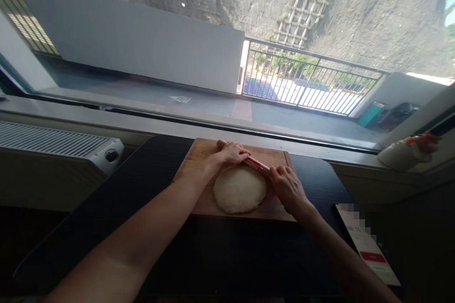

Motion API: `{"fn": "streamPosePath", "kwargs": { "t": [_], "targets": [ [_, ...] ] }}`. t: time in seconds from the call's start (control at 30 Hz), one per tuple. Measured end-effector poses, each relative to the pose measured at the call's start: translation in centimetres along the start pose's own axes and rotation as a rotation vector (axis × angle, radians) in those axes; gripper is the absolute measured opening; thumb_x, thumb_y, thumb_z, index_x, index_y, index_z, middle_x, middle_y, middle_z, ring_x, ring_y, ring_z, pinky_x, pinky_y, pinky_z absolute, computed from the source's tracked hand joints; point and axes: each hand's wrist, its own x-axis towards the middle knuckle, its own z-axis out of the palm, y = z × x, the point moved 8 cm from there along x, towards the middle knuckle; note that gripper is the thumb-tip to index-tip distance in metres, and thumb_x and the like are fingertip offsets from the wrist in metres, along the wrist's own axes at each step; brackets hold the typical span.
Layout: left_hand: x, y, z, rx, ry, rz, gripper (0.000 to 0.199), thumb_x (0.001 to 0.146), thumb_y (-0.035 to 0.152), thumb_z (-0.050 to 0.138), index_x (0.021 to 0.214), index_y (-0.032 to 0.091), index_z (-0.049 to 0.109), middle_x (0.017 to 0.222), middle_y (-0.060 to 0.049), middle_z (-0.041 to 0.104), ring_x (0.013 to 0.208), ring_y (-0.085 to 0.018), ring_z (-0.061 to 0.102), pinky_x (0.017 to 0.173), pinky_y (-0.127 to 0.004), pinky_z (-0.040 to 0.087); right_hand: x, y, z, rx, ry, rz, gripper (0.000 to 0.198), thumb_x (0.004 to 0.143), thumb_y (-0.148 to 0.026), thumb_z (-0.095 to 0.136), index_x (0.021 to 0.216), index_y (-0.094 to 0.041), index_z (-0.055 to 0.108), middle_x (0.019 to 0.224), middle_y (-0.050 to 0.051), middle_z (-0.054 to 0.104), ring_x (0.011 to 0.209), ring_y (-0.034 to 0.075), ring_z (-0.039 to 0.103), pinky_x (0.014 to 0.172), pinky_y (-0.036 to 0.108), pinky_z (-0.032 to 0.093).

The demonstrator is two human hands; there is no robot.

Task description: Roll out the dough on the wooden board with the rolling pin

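Observation:
A round, flattened piece of dough [240, 190] lies on a wooden board [199, 151]. Across the dough's far edge runs a rolling pin [258, 165], slanting from upper left to lower right, with a red printed wrap around its middle. My left hand [233, 153] is closed over the pin near its left end, whose tip sticks out beyond the fingers. Toward the other end, my right hand [287, 184] wraps round the pin with curled fingers and hides that end. Whether the pin touches the dough or rests just behind it, I cannot tell.
The board sits on a black table [249, 255] against a window sill [170, 125]. On the table's right lies a tablet or phone [371, 246] with a lit screen. A white radiator [60, 142] stands at left, and a pale pot [400, 155] is on the sill at right.

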Motion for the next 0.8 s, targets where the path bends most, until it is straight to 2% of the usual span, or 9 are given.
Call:
{"fn": "streamPosePath", "kwargs": {
  "t": [0.13, 0.27, 0.37, 0.47, 0.6, 0.8],
  "targets": [
    [1.5, 0.4, 1.2, 0.017, -0.044, 0.016, 0.033, 0.088, 0.036, 0.052, 0.115, 0.017, 0.053, 0.116, -0.008, 0.056, 0.099, -0.019, 0.057, 0.084, -0.041, 0.049, -0.7, -0.3, -0.3, 0.013, 0.013, 0.084, 0.024, 0.093, -0.027, 0.039, 0.107, -0.019, 0.056, 0.098, 0.009, 0.055, 0.095, 0.022, 0.050, 0.083, 0.031, 0.038],
    [2.1, 1.1, 1.6, 0.026, -0.031, 0.059, 0.033, 0.087, 0.036, 0.052, 0.115, 0.016, 0.053, 0.117, -0.008, 0.055, 0.102, -0.020, 0.056, 0.086, -0.043, 0.048, -1.3, -1.0, -0.8, -0.010, 0.061, 0.111, 0.025, 0.093, -0.022, 0.038, 0.113, -0.018, 0.053, 0.098, 0.010, 0.055, 0.096, 0.023, 0.049, 0.084, 0.033, 0.037],
    [2.6, 2.2, 2.0, 0.027, -0.026, 0.090, 0.034, 0.087, 0.036, 0.053, 0.115, 0.016, 0.053, 0.116, -0.008, 0.055, 0.100, -0.020, 0.056, 0.085, -0.042, 0.048, -2.1, -0.7, -0.6, 0.005, 0.024, 0.105, 0.023, 0.091, -0.023, 0.040, 0.110, -0.019, 0.054, 0.099, 0.009, 0.055, 0.095, 0.023, 0.049, 0.082, 0.032, 0.038],
    [3.3, 3.8, 2.3, 0.019, -0.017, 0.116, 0.034, 0.087, 0.036, 0.053, 0.115, 0.017, 0.053, 0.117, -0.008, 0.055, 0.100, -0.020, 0.057, 0.084, -0.041, 0.049, -2.9, -0.4, -0.9, -0.021, 0.024, 0.178, 0.021, 0.090, -0.022, 0.041, 0.106, -0.018, 0.055, 0.097, 0.010, 0.055, 0.093, 0.024, 0.049, 0.079, 0.034, 0.039],
    [3.8, 5.3, 2.4, 0.003, -0.022, 0.167, 0.032, 0.088, 0.035, 0.051, 0.114, 0.018, 0.054, 0.117, -0.008, 0.055, 0.099, -0.019, 0.057, 0.084, -0.040, 0.049, -3.4, -1.8, -1.4, -0.023, 0.015, 0.214, 0.018, 0.089, -0.020, 0.042, 0.097, -0.016, 0.057, 0.092, 0.012, 0.056, 0.090, 0.025, 0.049, 0.077, 0.034, 0.040],
    [4.2, 6.9, 3.1, -0.030, -0.040, 0.191, 0.031, 0.088, 0.035, 0.051, 0.115, 0.018, 0.053, 0.117, -0.008, 0.055, 0.099, -0.018, 0.057, 0.084, -0.040, 0.049, -4.8, -1.4, -1.2, 0.075, -0.009, 0.213, 0.015, 0.088, -0.027, 0.046, 0.096, -0.019, 0.056, 0.094, 0.010, 0.057, 0.090, 0.024, 0.052, 0.077, 0.032, 0.041]
  ]
}}
